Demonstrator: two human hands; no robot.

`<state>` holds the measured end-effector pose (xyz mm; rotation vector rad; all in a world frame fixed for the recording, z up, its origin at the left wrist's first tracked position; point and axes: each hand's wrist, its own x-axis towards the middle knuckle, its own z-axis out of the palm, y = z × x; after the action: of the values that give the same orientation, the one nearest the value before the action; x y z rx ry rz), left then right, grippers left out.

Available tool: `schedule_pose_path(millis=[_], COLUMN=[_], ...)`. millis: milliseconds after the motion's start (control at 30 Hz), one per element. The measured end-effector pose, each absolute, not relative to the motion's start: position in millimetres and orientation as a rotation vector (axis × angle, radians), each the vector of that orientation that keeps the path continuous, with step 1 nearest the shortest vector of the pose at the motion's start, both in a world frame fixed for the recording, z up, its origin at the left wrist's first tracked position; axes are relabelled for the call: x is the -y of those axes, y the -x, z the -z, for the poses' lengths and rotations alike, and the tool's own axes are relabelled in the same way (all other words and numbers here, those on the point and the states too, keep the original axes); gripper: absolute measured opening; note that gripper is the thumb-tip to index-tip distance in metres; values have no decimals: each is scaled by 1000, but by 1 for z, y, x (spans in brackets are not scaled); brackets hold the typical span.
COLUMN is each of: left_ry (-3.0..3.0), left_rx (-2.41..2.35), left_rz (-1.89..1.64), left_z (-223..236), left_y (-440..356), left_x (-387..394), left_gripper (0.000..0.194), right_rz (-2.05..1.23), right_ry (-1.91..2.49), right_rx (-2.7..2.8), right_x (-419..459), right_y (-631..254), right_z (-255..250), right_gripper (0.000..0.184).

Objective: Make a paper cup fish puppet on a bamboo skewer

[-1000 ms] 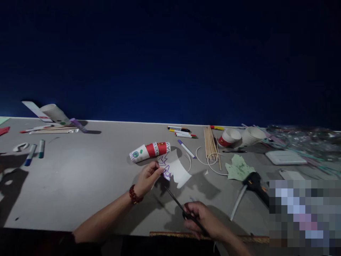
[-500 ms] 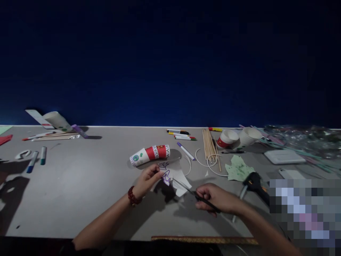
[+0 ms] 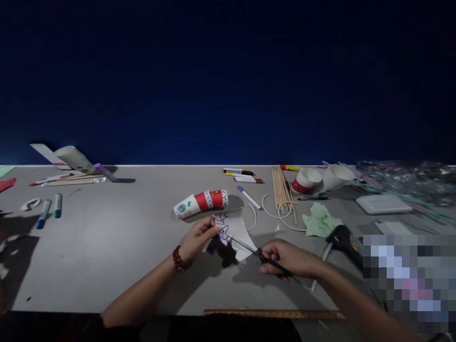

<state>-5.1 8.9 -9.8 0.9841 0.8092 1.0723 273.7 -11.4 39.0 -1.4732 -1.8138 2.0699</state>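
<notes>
Scissor handles [image 3: 273, 263] indistinct in right hand [image 3: 290, 255]

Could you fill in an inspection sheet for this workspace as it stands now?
Surface: smooth grey tabletop.
Work items: white cut paper sheet with purple outlines; dark-handled metal scissors, blades at the sheet.
Clutter: red-and-white joined paper cups, slim white-barrelled markers, tan wooden sticks, pale green irregular paper, black glue gun.
Hands: left hand pinches the sheet; right hand grips the scissors.
Cables: thin white looped cord; whether electrical, cannot tell.
Surroundings: dark blue upright panel behind; lower right pixelated.
</notes>
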Motion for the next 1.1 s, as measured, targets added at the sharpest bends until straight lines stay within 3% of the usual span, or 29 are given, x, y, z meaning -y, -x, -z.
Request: schedule_pose_path(millis=[1100], left_ry=[-1113], left_rx=[-897], left_rz=[-1022], left_z=[4], left_y=[1], left_x=[-3], left_gripper=[40], right_rz=[-2056], right_ry=[1450], right_rx=[1738], right_x=[11], right_y=[-260], right_z=[-36], right_gripper=[59])
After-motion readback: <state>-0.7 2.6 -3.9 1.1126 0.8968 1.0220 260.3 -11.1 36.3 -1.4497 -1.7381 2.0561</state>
